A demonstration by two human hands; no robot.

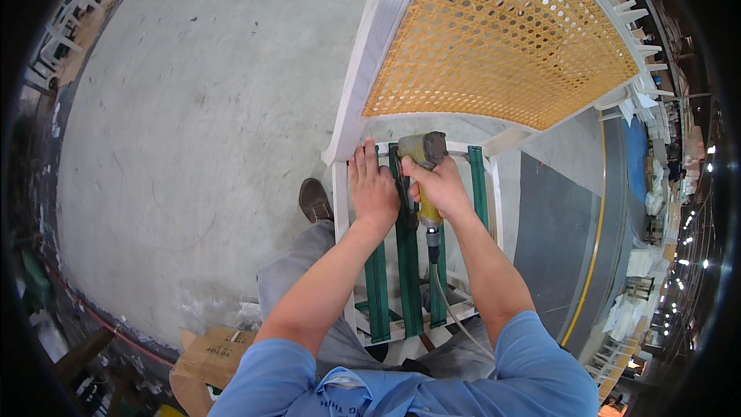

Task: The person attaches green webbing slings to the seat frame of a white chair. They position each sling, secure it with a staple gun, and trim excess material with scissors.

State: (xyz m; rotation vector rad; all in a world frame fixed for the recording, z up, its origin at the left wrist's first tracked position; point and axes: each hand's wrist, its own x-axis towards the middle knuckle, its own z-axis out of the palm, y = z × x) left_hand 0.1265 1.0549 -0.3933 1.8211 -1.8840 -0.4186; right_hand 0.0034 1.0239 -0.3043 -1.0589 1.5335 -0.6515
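We take the white chair frame as our landmark; it stands on the grey concrete floor directly before the person, its cane-woven back rising away at the far side. Across the open seat of the chair frame run green webbing straps, their long axis from the near rail to the far rail, in line with the person's forearms.

We find the right hand wrapped fully around the grip of a yellow pneumatic stapler, whose head sits at the far rail of the chair frame, just beside the top end of the middle strap. The stapler's body follows the strap direction, and its air hose trails back toward the person over the near rail.

The left hand lies flat and spread, fingers extended, holding nothing, pressed on a strap near the frame's far left corner, immediately left of the stapler head. We judge the two hands nearly touching, and the right the nearer to the strap end at the rail. A brown shoe rests outside the frame's left rail.
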